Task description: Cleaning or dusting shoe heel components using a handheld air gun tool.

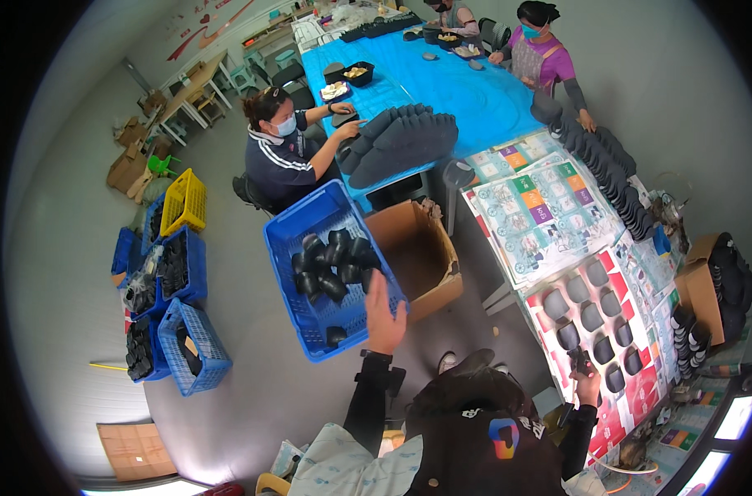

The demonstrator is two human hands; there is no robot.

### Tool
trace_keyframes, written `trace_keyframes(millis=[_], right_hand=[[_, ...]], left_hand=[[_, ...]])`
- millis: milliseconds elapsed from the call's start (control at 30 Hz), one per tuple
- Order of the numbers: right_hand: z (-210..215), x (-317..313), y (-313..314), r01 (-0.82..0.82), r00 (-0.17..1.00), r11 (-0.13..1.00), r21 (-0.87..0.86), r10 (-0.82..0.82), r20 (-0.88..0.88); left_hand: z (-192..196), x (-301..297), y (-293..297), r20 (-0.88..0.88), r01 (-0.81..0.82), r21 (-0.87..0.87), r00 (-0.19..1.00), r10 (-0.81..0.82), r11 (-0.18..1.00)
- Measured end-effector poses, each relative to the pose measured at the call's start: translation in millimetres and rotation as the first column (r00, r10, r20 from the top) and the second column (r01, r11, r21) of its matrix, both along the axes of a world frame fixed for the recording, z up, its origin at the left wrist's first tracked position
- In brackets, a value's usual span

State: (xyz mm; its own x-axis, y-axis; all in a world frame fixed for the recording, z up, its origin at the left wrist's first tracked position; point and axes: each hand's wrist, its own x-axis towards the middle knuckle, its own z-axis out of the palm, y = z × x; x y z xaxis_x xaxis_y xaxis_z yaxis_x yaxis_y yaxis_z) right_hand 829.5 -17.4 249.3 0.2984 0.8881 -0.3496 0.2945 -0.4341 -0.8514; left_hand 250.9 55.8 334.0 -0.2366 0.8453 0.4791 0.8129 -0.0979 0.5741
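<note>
My left hand [384, 321] is over the right rim of a blue plastic basket [300, 326], fingers stretched out and nothing visibly held. Its fingertips are beside glossy black curved pieces [333, 287] heaped in the basket; whether they touch one cannot be told. My right hand [587, 385] is closed round a small black tool with the look of a spray gun [580, 360]. This tool is over a red and white board [549, 285], where several dark cup-shaped pieces [591, 317] lie in rows.
An open cardboard box [425, 293] stands beside the basket. Stacked dark pieces [405, 145] sit on the blue-covered table [492, 107], where co-workers sit. More stacked pieces [607, 169] line the right bench. Blue crates [192, 347] and a yellow crate [183, 202] stand at left.
</note>
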Motion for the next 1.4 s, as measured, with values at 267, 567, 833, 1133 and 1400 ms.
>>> trace_keyframes(millis=[267,567,833,1133,1400], right_hand=[[-13,8,22,-0.108,0.983,0.989,0.102,0.091,0.159],[-29,36,20,-0.024,0.999,0.984,0.177,0.03,-0.03],[-2,39,5,0.062,0.994,0.974,0.218,-0.041,-0.097],[97,28,27,-0.23,0.971,0.79,0.569,0.226,0.078],[105,54,8,0.261,0.906,0.902,0.344,-0.106,-0.409]], left_hand=[[132,29,-9,0.051,-0.163,0.407,0.987,0.156,0.899],[163,118,-32,0.13,-0.026,0.347,0.991,-0.02,0.937],[157,218,-20,0.835,0.101,0.527,-0.246,-0.493,0.844],[66,450,-45,-0.071,0.943,0.201,0.285,-0.956,0.266],[57,412,-11,0.792,0.817,0.193,-0.456,0.405,0.544]])
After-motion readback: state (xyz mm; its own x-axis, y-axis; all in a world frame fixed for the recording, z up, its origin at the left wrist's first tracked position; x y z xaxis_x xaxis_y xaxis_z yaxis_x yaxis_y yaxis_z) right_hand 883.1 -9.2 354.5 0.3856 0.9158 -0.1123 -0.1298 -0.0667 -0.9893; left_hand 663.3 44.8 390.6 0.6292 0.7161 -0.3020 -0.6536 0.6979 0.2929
